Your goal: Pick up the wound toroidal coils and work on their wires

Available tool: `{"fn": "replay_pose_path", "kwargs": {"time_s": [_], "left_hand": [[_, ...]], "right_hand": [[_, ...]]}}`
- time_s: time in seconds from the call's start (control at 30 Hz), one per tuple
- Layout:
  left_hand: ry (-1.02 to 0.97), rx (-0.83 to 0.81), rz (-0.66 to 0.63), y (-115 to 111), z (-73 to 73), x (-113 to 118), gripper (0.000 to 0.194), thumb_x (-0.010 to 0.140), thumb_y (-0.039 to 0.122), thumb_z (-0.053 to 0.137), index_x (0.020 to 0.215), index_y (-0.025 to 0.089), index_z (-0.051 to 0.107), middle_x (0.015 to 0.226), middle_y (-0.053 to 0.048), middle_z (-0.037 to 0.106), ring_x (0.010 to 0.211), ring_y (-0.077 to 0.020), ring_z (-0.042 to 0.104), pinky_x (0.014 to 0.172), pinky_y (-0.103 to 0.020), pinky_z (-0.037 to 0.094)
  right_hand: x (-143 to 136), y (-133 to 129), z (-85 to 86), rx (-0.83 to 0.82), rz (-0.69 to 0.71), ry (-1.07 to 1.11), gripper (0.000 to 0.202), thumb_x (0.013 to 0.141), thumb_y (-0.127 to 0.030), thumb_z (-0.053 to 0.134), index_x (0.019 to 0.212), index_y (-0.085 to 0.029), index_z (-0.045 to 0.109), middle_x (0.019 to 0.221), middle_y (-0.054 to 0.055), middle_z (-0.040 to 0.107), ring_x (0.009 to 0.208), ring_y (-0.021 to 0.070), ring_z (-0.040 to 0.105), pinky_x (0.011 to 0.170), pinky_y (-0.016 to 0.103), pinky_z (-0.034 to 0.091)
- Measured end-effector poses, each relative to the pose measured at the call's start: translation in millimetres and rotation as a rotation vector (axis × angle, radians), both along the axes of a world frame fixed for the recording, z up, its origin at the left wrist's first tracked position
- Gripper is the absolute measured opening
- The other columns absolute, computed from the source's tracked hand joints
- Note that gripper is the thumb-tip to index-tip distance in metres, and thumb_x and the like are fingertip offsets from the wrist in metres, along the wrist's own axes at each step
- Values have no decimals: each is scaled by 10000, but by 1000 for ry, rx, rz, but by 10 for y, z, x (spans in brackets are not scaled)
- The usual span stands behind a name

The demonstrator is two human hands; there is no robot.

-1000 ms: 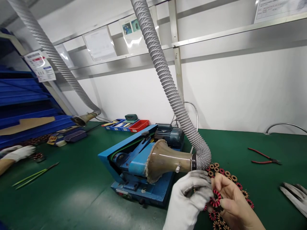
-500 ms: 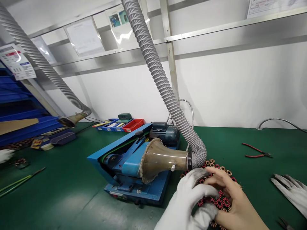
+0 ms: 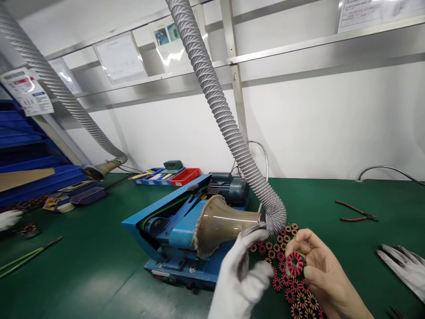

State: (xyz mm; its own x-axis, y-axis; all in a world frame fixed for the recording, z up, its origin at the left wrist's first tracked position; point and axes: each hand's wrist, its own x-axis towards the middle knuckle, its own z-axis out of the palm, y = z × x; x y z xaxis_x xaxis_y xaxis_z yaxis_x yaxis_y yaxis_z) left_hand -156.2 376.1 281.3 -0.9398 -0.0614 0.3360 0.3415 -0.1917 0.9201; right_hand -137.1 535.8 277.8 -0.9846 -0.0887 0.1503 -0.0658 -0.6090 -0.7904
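Note:
Between the fingertips and thumb of my bare right hand [image 3: 323, 270] is a small ring-shaped part [image 3: 295, 263] with red windings, its round face turned toward the camera. My left hand [image 3: 241, 270], in a white glove with greyed fingertips, has its fingers and thumb apart with nothing between them; it is slightly blurred, in front of the brown suction funnel [image 3: 219, 223]. Many similar red and copper-coloured rings [image 3: 290, 294] lie on the green table under and beside my right hand, which hides some of them.
A blue belt machine [image 3: 186, 235] with a motor stands left of my hands, under a grey hose [image 3: 215, 97]. Red-handled pliers [image 3: 357, 212] and a white glove [image 3: 403, 266] lie right. Green-handled tweezers [image 3: 29, 255] and another gloved hand [image 3: 9, 219] are far left.
My hands have moved apart, the left one leftward and opening. The red ring now shows in my right hand, and more of the rings on the table are uncovered.

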Motion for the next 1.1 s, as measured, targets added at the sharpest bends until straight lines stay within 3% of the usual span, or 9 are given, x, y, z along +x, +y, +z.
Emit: {"fn": "replay_pose_path", "kwargs": {"time_s": [0.07, 0.17, 0.33, 0.5, 0.67, 0.8, 0.93, 1.03, 1.1], "left_hand": [[-34, -74, -165, 62, 35, -5, 460, 598, 75, 717, 1024, 242, 765, 1146, -83, 699, 1044, -259, 654, 809, -283, 555], [-24, -80, -307, 152, 58, -41, 306, 628, 3, 664, 791, 227, 792, 940, -58, 730, 967, -217, 671, 871, -273, 521], [-69, 152, -290, 289, -84, -114, 78, 627, 108, 791, 609, 165, 741, 906, -118, 766, 845, -244, 715, 721, -273, 549], [-118, 363, -255, 364, -247, -146, 274, 573, 252, 873, 556, 149, 619, 810, -115, 766, 593, -164, 673, 505, -227, 508], [8, 433, 13, 143, -308, -178, 282, 676, 305, 814, 616, 206, 556, 791, 8, 717, 733, -147, 680, 655, -255, 560], [77, 294, 94, 56, -209, -129, 249, 651, 363, 819, 819, 258, 668, 900, -24, 725, 892, -228, 684, 814, -380, 574], [165, -41, -77, 218, -103, -54, 672, 442, 181, 894, 1082, 273, 713, 1170, -58, 676, 1094, -282, 622, 994, -380, 490], [257, -184, -268, 313, -60, -48, 480, 543, 189, 863, 1004, 274, 760, 1066, -38, 710, 976, -235, 669, 909, -307, 525], [317, -193, -304, 278, -4, -44, 355, 619, 295, 852, 962, 239, 783, 999, -58, 731, 921, -229, 682, 866, -291, 534]], "right_hand": [[10, -12, -5, 21, -3, 2, 439, 619, -429, 891, 878, -229, 599, 846, 0, 646, 728, 99, 542, 657, 174, 422], [8, -42, -34, 56, -2, -18, 450, 611, -443, 890, 867, -234, 586, 884, 6, 637, 835, 137, 585, 709, 200, 439], [-12, -107, -68, 39, 59, -37, 452, 602, -421, 900, 853, -249, 566, 873, 2, 654, 870, 160, 632, 729, 236, 454], [-4, -124, -57, -14, 92, -16, 453, 592, -428, 902, 843, -249, 570, 833, -10, 663, 809, 141, 631, 724, 232, 456], [2, -60, -25, -48, 121, -42, 417, 638, -415, 883, 865, -223, 591, 854, -2, 671, 673, 85, 583, 645, 182, 454], [21, -60, 30, -94, 134, -75, 397, 653, -399, 880, 832, -216, 576, 850, -5, 679, 667, 96, 629, 653, 187, 475], [65, -82, 59, -128, 122, -149, 440, 613, -414, 896, 788, -228, 538, 778, -21, 650, 656, 102, 613, 624, 179, 481], [87, 10, -2, 14, 78, -257, 443, 621, -479, 867, 772, -246, 522, 747, -17, 619, 655, 147, 621, 618, 233, 520], [67, 115, -91, 156, 67, -174, 383, 695, -499, 806, 758, -243, 529, 723, 0, 615, 618, 170, 626, 580, 269, 529]]}}
